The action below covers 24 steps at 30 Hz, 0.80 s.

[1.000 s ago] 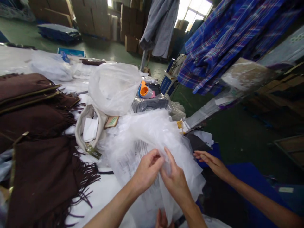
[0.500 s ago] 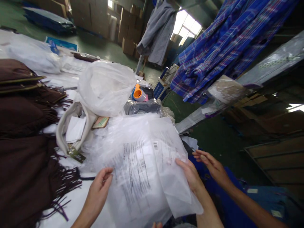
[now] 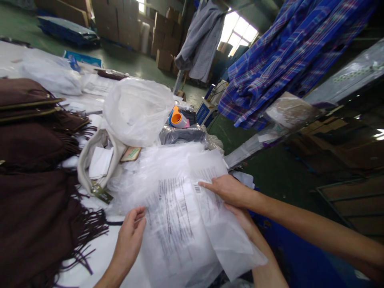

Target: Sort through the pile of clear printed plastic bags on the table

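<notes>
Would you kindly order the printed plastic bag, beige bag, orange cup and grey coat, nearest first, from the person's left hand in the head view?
1. Printed plastic bag: in the left hand.
2. Beige bag: upper left.
3. Orange cup: behind, centre.
4. Grey coat: hanging far back.

Brown fringed scarves (image 3: 36, 168), cream tote (image 3: 90, 154), bulging clear sack (image 3: 138, 112), hanging plaid shirts (image 3: 276, 60), grey coat (image 3: 201, 40), stacked cartons (image 3: 120, 20)

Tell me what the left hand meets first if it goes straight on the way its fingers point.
The left hand points forward, fingers on the edge of the printed plastic bag. Straight on, it would likely meet the heap of clear bags first; depth is unclear.
</notes>
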Each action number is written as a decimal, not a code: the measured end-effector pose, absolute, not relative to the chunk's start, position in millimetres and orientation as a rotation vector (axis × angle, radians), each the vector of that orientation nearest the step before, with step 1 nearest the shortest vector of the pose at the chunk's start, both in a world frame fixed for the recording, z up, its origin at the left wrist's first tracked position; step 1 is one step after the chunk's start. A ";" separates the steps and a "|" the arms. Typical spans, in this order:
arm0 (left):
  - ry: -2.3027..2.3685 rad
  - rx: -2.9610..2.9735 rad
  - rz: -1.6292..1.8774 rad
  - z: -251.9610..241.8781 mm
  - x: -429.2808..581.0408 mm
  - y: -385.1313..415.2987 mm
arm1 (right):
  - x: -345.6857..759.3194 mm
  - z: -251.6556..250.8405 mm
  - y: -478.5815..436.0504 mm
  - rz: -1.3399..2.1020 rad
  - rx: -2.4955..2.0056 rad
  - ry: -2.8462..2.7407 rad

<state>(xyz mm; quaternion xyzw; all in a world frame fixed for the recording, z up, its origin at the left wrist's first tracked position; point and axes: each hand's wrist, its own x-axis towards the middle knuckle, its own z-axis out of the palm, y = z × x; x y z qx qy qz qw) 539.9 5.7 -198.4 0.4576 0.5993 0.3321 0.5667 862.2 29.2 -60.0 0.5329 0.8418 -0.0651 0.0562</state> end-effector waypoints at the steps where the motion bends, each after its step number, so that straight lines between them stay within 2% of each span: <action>1: 1.429 1.106 0.815 -199.5 538.7 6.8 | 863.7 -63.5 29.3 -0.159 1.592 2.544; 7: 1.653 1.268 0.948 -210.3 525.7 7.2 | 869.3 -64.4 29.7 0.041 1.178 2.321; 13: 1.693 1.342 0.974 -211.1 524.5 -3.3 | 868.9 -61.2 27.9 -0.031 1.111 2.301; 19: 1.706 1.173 0.891 -210.7 520.6 -2.5 | 859.0 -58.1 26.4 -0.002 1.087 2.306; 24: 1.508 1.165 0.789 -211.4 535.6 0.4 | 858.0 -27.8 13.3 0.089 1.089 2.568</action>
